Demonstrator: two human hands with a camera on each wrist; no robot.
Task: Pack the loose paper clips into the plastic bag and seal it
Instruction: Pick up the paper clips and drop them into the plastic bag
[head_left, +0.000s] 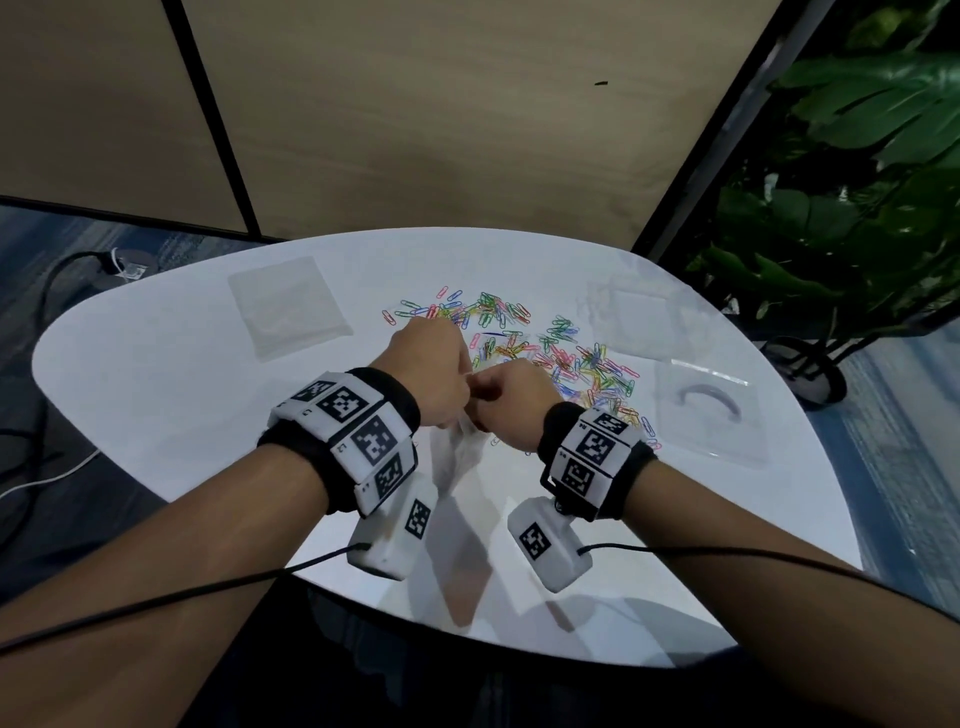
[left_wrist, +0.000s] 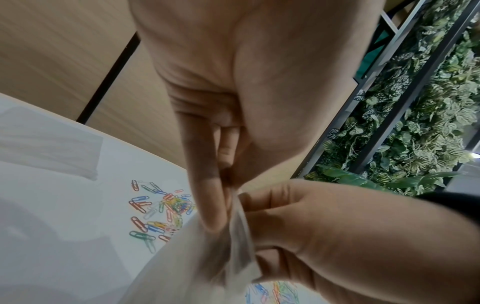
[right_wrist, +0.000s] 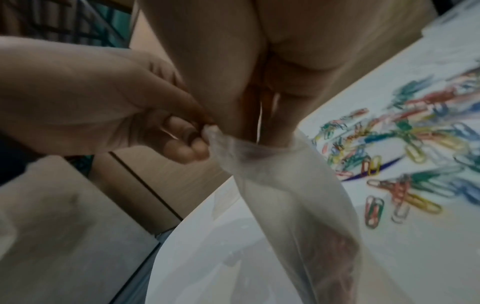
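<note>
At frame centre both hands hold the bag (head_left: 460, 457) above the table (head_left: 156, 415), apparently to pull its mouth apart for filling. The left hand (head_left: 431, 374) pinches one lip between thumb and fingers (left_wrist: 207, 205); the right hand (head_left: 511, 402) pinches the other, its fingers curled tight on the film. The bag hangs limp below. Beyond, toward upper centre, the clips (head_left: 519, 338) lie loose and scattered.
</note>
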